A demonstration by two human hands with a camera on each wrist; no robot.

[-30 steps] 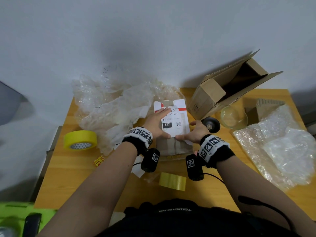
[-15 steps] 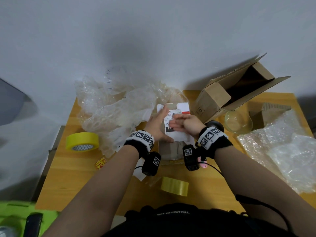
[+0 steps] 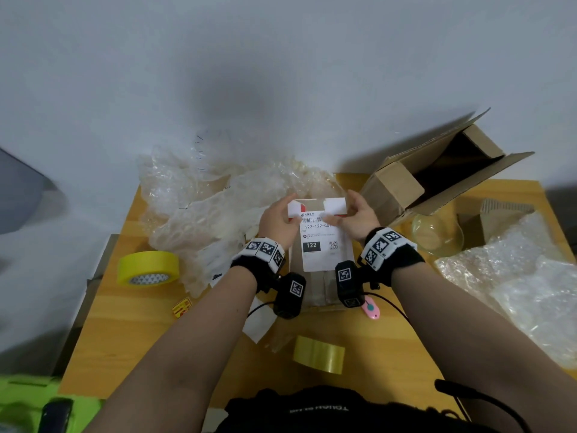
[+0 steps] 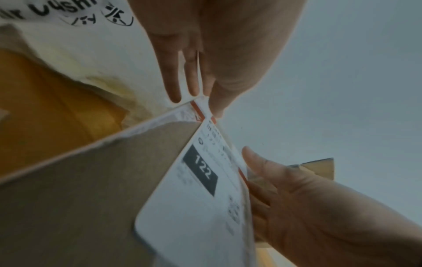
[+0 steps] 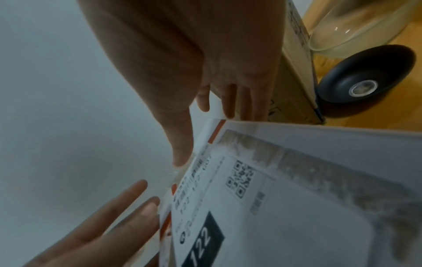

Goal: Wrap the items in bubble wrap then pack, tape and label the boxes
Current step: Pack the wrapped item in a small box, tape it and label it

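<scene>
The label [image 3: 321,242] lies on the closed box [image 3: 315,289] at mid-counter [image 3: 131,320]. Its folded-back top strip is pinched by the left hand [image 3: 276,221] and right hand [image 3: 357,217].

"122-122-" and white "122" in a black block are read on the white paper shipping label [image 3: 324,245], w/ barcode & QR code; remaining small print is illegible.

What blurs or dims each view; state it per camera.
Head view: bright, wide-angle bend, label readable, soft shadows on the wall. Left wrist view: dim, label print smeared. Right wrist view: dim, left hand close and blurred.
</scene>
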